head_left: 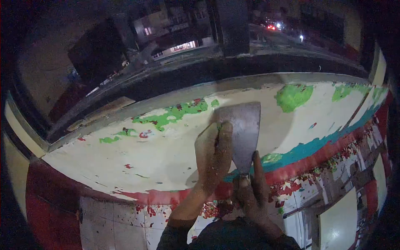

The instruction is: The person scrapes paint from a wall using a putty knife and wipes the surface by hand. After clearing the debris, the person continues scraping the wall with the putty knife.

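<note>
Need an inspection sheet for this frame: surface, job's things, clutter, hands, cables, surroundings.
Surface: ledge with cream coating, patches of green, red and teal paint showing through.
Job's things: wide metal scraper, blade flat on the ledge.
Clutter: paint flecks on the wall below the ledge.
Hands: right hand grips the scraper handle; left hand presses on the blade, fingers dusted with debris.
Cables: nothing seen.
Surroundings: night outside, lit buildings far below, dark pillar beyond the ledge.

We see the left hand (pixel 213 154) pressing flat on the scraper blade (pixel 241 133), while the right hand (pixel 252 189) grips its handle just below. The blade lies against the ledge (pixel 137 162), beside green paint patches (pixel 175 113).
</note>
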A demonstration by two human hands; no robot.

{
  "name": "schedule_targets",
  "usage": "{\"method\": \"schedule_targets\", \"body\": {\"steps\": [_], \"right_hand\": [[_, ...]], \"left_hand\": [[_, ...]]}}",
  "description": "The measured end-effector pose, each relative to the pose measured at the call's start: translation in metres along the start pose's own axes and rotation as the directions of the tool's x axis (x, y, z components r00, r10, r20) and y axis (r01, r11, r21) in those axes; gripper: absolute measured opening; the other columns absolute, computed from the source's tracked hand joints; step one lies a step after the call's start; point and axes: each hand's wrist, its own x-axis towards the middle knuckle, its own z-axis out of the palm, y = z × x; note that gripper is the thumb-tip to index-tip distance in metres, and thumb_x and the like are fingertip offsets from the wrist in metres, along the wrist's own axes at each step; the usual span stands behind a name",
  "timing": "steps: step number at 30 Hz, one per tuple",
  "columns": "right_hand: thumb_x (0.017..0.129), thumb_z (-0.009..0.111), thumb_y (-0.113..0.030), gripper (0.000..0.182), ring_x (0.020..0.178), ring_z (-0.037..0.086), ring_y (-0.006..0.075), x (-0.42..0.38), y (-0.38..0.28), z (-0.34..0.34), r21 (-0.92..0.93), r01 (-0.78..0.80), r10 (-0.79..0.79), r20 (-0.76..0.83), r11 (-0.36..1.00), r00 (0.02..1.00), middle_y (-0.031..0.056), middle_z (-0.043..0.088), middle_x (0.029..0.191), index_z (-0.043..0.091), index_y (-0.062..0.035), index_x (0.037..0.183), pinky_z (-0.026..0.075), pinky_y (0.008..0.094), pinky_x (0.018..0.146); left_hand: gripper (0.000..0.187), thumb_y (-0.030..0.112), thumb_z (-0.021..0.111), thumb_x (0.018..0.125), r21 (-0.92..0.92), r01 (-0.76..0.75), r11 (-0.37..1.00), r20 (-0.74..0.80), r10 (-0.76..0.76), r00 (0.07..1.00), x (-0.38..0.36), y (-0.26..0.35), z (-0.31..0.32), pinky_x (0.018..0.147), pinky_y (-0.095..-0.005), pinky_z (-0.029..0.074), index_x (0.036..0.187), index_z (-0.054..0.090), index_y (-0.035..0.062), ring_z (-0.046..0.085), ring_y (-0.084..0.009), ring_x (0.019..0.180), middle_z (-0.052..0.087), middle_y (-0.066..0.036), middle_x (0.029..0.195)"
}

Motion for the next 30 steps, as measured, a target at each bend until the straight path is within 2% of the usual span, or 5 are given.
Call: {"method": "schedule_targets", "body": {"steps": [6,13,25,29,30], "right_hand": [[0.089,0.037,-0.019,0.06,0.055,0.042,0.0076,0.002,0.01,-0.003,-0.002,0.056,-0.056,0.007,0.998,0.998,0.0036,0.045,0.069,0.001,0.0007,0.133,0.037,0.0219,0.048],[0.089,0.036,-0.016,0.057,0.054,0.042,0.008,0.002,0.011,-0.003,-0.029,0.032,-0.032,0.007,0.999,0.999,0.0029,0.045,0.067,0.003,0.0007,0.133,0.036,0.0218,0.048],[0.088,0.038,-0.017,0.057,0.053,0.042,0.0086,0.0,0.006,-0.004,-0.076,0.017,-0.019,-0.021,0.997,1.0,0.0033,0.046,0.066,0.007,0.0032,0.132,0.035,0.0226,0.047],[0.089,0.037,-0.019,0.058,0.052,0.042,0.009,0.001,0.002,-0.003,-0.058,-0.018,0.016,-0.042,0.998,0.999,0.0032,0.046,0.065,0.007,0.0052,0.131,0.036,0.0233,0.046],[0.089,0.037,-0.02,0.058,0.052,0.042,0.0088,0.0,0.003,-0.004,-0.073,-0.007,0.005,-0.036,0.997,0.999,0.0033,0.046,0.065,0.006,0.0051,0.131,0.036,0.0234,0.046]], "left_hand": [[0.026,0.021,0.043,0.086,0.083,-0.185,0.979,-0.048,0.189,0.981,0.001,0.0,0.002,0.048,-0.0323,0.036,0.076,0.05,-0.0021,0.044,-0.0179,0.05,0.048,-0.011,0.057],[0.028,0.023,0.043,0.086,-0.001,0.03,1.0,-0.015,-0.03,0.999,-0.002,-0.001,0.001,0.049,-0.0313,0.036,0.076,0.051,-0.0023,0.045,-0.0171,0.052,0.049,-0.011,0.059],[0.024,0.017,0.043,0.086,-0.076,-0.051,0.996,-0.038,0.048,0.998,0.004,0.011,0.0,0.05,-0.0335,0.037,0.077,0.05,-0.0032,0.048,-0.0223,0.052,0.049,-0.014,0.06],[0.023,0.014,0.046,0.084,0.13,-0.354,0.926,-0.106,0.368,0.924,0.005,-0.007,0.005,0.045,-0.0367,0.034,0.068,0.045,-0.001,0.045,-0.0269,0.047,0.044,-0.013,0.054],[0.023,0.014,0.046,0.084,0.063,-0.273,0.96,-0.092,0.278,0.956,0.005,-0.002,0.005,0.045,-0.0373,0.033,0.067,0.044,-0.0009,0.044,-0.0277,0.046,0.044,-0.013,0.054]]}}
